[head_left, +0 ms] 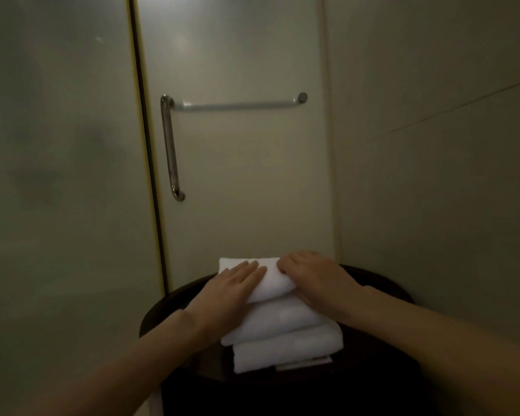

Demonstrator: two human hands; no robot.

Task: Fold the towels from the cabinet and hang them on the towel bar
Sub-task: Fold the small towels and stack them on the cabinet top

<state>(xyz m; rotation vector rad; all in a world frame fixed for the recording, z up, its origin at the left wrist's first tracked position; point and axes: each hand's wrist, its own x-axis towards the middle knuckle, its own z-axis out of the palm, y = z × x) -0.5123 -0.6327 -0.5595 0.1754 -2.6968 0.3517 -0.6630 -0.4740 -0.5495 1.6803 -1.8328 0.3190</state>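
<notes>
Dim bathroom corner, viewed from head height, looking forward and down.

Near, low and central: a stack of three folded white towels on a dark round tabletop. Top towel smallest in view, middle towel and bottom towel showing nearer. Edge of a pale card poking out beneath on the right.

Left hand laid flat on the left part of the top towel, fingers straight and close together: grip open, pressing rather than holding. Right hand draped over the right end of the same towel, fingers bent near its far edge. Impossible to tell whether that grip is closed on cloth or only resting.

Far behind, on a frosted glass door: a horizontal towel bar, bare, well above the stack, meeting a vertical handle at its left end.

Judged stage: folding seemingly finished, hanging not yet begun.

Possible trouble from here:
- Lifting the top towel by one end only, with loss of the fold on the way up.
- Sliding it off instead of lifting, dragging the towels beneath out of line or off the tabletop.
- Uneven draping over a thin, smooth bar, then a slow slip to the floor.
- Leaning on the bar, with a possible swing of the door.
- Poor light, with a crooked hang easily missed.
</notes>
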